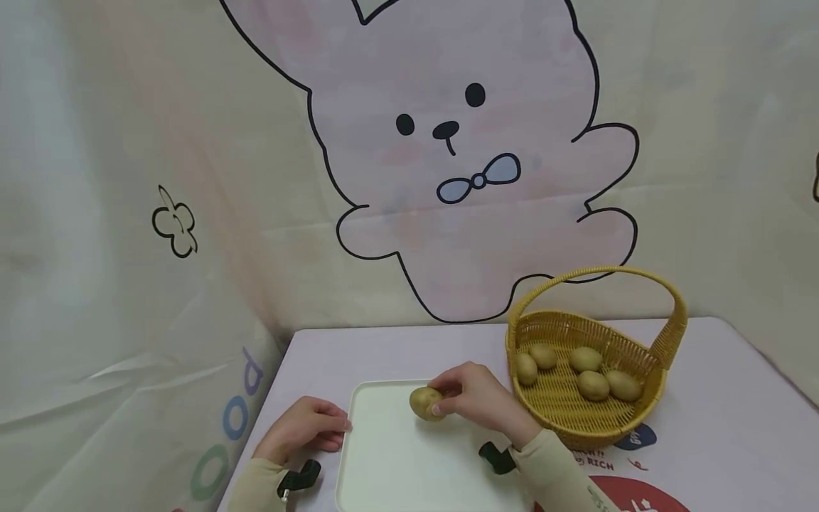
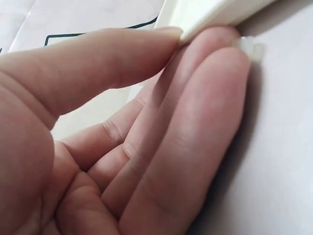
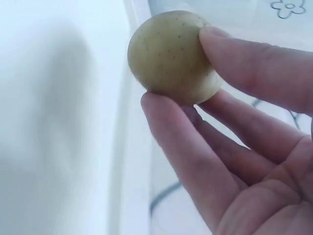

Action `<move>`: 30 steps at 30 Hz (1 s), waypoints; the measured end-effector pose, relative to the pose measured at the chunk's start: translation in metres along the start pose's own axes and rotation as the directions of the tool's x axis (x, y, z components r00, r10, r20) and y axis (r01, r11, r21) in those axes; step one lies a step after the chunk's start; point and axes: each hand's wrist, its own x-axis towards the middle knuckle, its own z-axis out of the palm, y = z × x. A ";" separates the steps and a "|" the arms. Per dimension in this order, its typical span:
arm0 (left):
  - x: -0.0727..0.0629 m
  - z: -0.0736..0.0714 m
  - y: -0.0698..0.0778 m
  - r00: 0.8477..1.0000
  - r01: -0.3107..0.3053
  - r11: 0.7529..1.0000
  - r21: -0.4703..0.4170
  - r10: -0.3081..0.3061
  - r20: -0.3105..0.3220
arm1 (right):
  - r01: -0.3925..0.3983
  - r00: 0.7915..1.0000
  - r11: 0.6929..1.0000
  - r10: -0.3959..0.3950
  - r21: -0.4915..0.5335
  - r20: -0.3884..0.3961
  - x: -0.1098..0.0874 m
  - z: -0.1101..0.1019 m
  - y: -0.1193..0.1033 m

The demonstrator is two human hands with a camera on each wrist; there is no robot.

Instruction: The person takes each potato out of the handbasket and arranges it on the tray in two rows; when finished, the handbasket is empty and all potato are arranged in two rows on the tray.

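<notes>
My right hand (image 1: 480, 398) holds a small yellow-brown potato (image 1: 425, 403) over the upper part of a white rectangular tray (image 1: 397, 462). In the right wrist view, thumb and fingertips pinch the speckled potato (image 3: 171, 56) from its sides, and the palm stays off it. At the tray's left side is my left hand (image 1: 310, 427). The left wrist view shows its thumb and fingers pinching the tray's rim (image 2: 195, 17), with the other fingers curled beneath.
A yellow woven basket (image 1: 595, 423) with a tall handle stands right of the tray, with several potatoes (image 1: 593, 385) inside. The table (image 1: 397, 352) has a pale cloth with printed red and blue shapes. Behind it hangs a curtain (image 1: 461, 235) with a cartoon animal.
</notes>
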 end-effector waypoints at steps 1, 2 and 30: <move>0.001 0.000 -0.001 1.000 -0.002 1.000 -0.007 0.002 0.000 | -0.001 1.000 1.000 0.001 0.013 0.012 0.006 0.006 0.000; 0.002 0.000 -0.002 1.000 -0.007 1.000 -0.013 0.007 -0.001 | 0.003 1.000 1.000 -0.003 0.022 0.023 0.012 0.012 0.000; 0.003 -0.002 0.000 1.000 0.008 0.996 -0.088 -0.006 0.022 | -0.078 0.993 0.989 0.066 0.125 0.097 0.058 0.072 -0.012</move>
